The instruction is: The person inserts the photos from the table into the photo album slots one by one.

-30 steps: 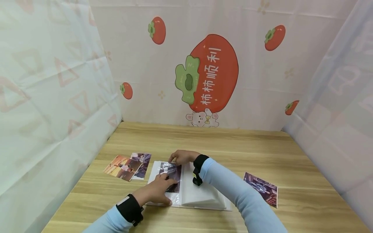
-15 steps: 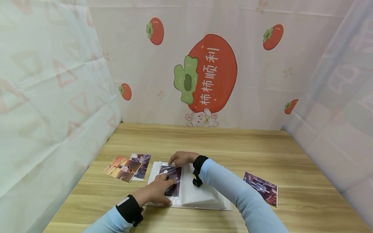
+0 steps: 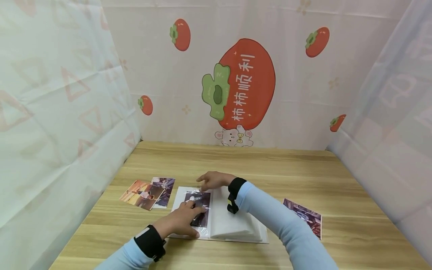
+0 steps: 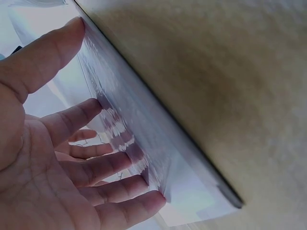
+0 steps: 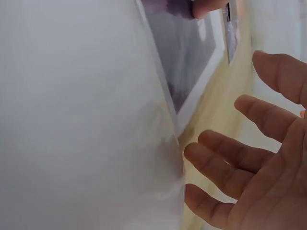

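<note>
A white photo album (image 3: 236, 225) lies spread on the table. A dark purple photo (image 3: 201, 221) is in the clear sleeve of its left page. My left hand (image 3: 182, 220) rests on that page, thumb near the lower edge; in the left wrist view its spread fingertips (image 4: 127, 160) touch the glossy sleeve. Past the top of the album, my right hand (image 3: 216, 180) hovers with nothing in it. The right wrist view has its fingers (image 5: 230, 172) loosely bent beside the white right-hand pages (image 5: 86, 120).
To the album's left, an orange-brown photo (image 3: 143, 195) partly overlaps a purple one (image 3: 164, 191). Another photo (image 3: 305, 217) lies on the right, partly covered by the right sleeve (image 3: 280, 221). Patterned white cloth (image 3: 168, 75) walls the wooden table (image 3: 270, 161) at back and sides.
The photo in the sleeve slid slightly toward the album's lower edge. My right hand then lifted off the page top and shifted slightly right. My left hand stayed in place.
</note>
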A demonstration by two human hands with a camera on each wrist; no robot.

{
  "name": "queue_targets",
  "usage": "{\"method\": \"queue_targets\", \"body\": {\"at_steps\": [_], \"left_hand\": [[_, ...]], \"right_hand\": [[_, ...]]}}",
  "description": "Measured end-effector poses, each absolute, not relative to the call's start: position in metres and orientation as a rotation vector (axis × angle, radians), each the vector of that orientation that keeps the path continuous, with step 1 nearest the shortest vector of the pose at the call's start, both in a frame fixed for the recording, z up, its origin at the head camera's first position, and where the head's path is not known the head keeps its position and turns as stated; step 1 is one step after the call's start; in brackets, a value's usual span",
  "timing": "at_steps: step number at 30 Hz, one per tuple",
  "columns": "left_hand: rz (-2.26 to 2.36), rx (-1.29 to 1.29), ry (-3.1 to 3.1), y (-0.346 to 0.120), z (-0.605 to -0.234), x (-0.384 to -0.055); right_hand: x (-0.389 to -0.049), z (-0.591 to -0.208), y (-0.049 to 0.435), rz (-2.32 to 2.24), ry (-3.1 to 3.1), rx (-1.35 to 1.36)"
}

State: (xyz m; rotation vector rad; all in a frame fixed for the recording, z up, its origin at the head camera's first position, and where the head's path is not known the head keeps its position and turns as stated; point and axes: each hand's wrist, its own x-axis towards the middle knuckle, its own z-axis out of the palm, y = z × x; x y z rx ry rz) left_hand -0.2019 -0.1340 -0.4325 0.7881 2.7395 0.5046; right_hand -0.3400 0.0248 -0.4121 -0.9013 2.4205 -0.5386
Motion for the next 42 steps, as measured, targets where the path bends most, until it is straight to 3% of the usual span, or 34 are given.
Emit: {"method": "queue_targets", "body": {"at_steps": [23, 42], "left_hand": [[0.522, 0.780, 2.734, -0.135, -0.433, -0.202], [0.542, 0.793, 2.732, -0.139, -0.439, -0.203]], "right_hand": [[-0.295, -0.374, 0.117, -0.499, 2.508, -0.945], [-0.243, -0.406, 0.189, -0.658, 2.565, -0.915]]}}
